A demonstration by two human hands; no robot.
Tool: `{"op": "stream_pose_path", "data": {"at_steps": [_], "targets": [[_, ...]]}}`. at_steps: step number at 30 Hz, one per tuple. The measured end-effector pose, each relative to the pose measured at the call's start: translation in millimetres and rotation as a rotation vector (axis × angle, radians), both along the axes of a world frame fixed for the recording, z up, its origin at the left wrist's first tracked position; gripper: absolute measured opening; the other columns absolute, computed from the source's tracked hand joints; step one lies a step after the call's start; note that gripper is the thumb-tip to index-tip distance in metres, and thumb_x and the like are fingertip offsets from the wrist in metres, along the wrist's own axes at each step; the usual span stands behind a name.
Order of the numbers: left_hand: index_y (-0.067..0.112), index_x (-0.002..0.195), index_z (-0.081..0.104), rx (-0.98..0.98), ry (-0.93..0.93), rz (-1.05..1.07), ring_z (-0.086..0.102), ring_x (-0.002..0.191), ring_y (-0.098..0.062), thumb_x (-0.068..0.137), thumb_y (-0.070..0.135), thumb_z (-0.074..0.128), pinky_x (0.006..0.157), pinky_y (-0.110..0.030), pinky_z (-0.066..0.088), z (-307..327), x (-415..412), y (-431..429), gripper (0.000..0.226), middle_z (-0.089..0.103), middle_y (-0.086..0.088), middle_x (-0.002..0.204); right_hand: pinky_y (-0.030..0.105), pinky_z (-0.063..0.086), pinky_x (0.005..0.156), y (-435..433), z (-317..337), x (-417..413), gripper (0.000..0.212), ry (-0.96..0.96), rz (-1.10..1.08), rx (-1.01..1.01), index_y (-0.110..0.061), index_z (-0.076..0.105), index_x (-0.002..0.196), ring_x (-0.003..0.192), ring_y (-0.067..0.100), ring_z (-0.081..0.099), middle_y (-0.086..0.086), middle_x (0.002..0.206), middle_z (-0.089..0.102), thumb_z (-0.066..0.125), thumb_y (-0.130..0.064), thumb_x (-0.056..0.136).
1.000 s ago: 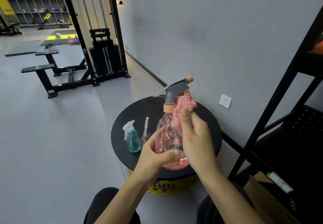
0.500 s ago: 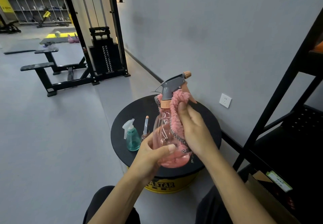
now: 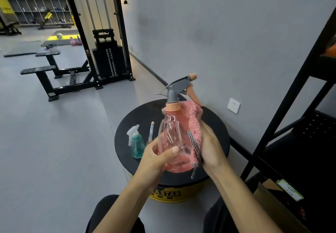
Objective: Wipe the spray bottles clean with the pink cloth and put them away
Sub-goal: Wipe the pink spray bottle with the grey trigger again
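Teal liquid filled the small spray bottle (image 3: 136,145) that stood upright at the left of the round black bench (image 3: 216,123), with a thin pen-like sprayer (image 3: 151,131) just beside it, its lower end hidden behind my left hand (image 3: 154,157). That hand's grip was wrapped around the lower body of the clear pink spray bottle (image 3: 171,132), thumb pressed across the front, fingers curled out of sight behind it. I held the bottle above the bench, tilted slightly, its grey trigger head (image 3: 179,87) and orange nozzle pointing up and to the right. Against the bottle's right side lay the pink cloth (image 3: 194,121), fluffy, with a checked black-and-white trim running down its edge and a corner dangling below the base. My right hand (image 3: 211,147) pressed the cloth flat to the bottle, its grip closed on the cloth with the palm and fingers folded around it. Further right a white wall socket (image 3: 234,105) sat on the grey wall, and a black shelf frame (image 3: 291,94) rose at the far right.
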State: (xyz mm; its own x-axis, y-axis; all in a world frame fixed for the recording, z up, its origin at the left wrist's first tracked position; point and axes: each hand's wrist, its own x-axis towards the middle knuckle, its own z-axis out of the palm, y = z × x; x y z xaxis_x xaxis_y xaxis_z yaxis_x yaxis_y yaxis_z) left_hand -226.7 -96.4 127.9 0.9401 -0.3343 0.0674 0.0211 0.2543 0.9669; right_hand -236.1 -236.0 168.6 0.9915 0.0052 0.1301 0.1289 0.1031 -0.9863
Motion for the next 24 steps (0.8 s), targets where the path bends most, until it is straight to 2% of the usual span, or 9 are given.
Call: {"op": "stream_pose_path", "data": {"at_steps": [2,5,8,10,13,16,18,21,24], "targets": [[0.006,0.115,0.066,0.015,-0.015,0.078,0.071,0.095,-0.03,0.049,0.059,0.088,0.082,-0.037,0.055,-1,3,1,0.088,0.074,-0.013,0.102,0.012,0.051,0.081,8,-10,-13,0.037,-0.044,-0.03,0.0,-0.039,0.058,0.115,0.099,-0.007,0.066,-0.023,0.101,0.071,0.03,-0.05,0.094],[0.009,0.119,0.065,0.048,-0.053,0.132,0.071,0.1,-0.029,0.055,0.052,0.085,0.087,-0.039,0.054,-1,6,4,0.08,0.075,-0.011,0.106,-0.002,0.041,0.076,17,-19,-25,0.029,-0.102,-0.067,0.022,-0.043,0.048,0.112,0.092,-0.024,0.057,-0.046,0.09,0.062,0.031,-0.042,0.089],[0.01,0.125,0.061,0.071,-0.092,0.095,0.071,0.1,-0.029,0.054,0.048,0.086,0.084,-0.031,0.056,2,4,3,0.084,0.074,-0.011,0.107,0.013,0.054,0.08,13,-12,-17,0.028,-0.032,-0.069,0.124,-0.037,0.057,0.11,0.09,-0.008,0.068,-0.029,0.09,0.072,0.031,-0.036,0.101],[0.012,0.127,0.059,0.086,-0.118,0.076,0.072,0.1,-0.025,0.048,0.055,0.088,0.082,-0.028,0.056,6,3,1,0.095,0.075,-0.008,0.107,0.026,0.06,0.073,7,-6,-7,0.034,0.069,-0.067,0.252,-0.02,0.065,0.11,0.085,0.012,0.074,-0.005,0.089,0.077,0.032,-0.029,0.106],[0.015,0.131,0.057,0.099,-0.142,0.096,0.071,0.103,-0.022,0.044,0.06,0.089,0.086,-0.029,0.056,10,5,-2,0.103,0.073,-0.006,0.112,0.033,0.061,0.067,4,-5,-3,0.036,0.191,-0.073,0.419,-0.005,0.068,0.105,0.081,0.025,0.074,0.012,0.09,0.076,0.037,-0.021,0.104],[0.014,0.124,0.06,0.059,-0.155,0.159,0.072,0.096,-0.02,0.053,0.043,0.083,0.079,-0.026,0.056,13,11,-2,0.08,0.075,-0.004,0.104,0.034,0.059,0.081,15,-14,-14,0.039,0.186,-0.074,0.455,-0.011,0.068,0.113,0.097,0.022,0.072,0.009,0.104,0.075,0.036,-0.031,0.104],[0.013,0.118,0.062,0.058,-0.167,0.179,0.073,0.092,-0.019,0.056,0.04,0.078,0.075,-0.023,0.055,13,13,-1,0.07,0.076,-0.002,0.098,0.035,0.051,0.097,25,-26,-25,0.038,0.138,-0.129,0.381,-0.028,0.063,0.122,0.111,0.015,0.066,-0.001,0.117,0.071,0.039,-0.044,0.097],[0.013,0.116,0.063,0.084,-0.188,0.187,0.073,0.091,-0.015,0.056,0.043,0.078,0.074,-0.019,0.054,12,12,-1,0.069,0.076,0.002,0.098,0.023,0.046,0.097,33,-33,-34,0.038,0.059,-0.165,0.218,-0.049,0.054,0.117,0.112,-0.003,0.06,-0.019,0.12,0.064,0.037,-0.056,0.084],[0.011,0.121,0.061,0.104,-0.193,0.13,0.073,0.095,-0.019,0.057,0.04,0.08,0.078,-0.022,0.055,10,8,-1,0.074,0.075,-0.002,0.102,0.024,0.052,0.089,24,-22,-25,0.035,0.072,-0.158,0.21,-0.042,0.056,0.119,0.103,0.003,0.066,-0.013,0.11,0.07,0.034,-0.052,0.094]]}}
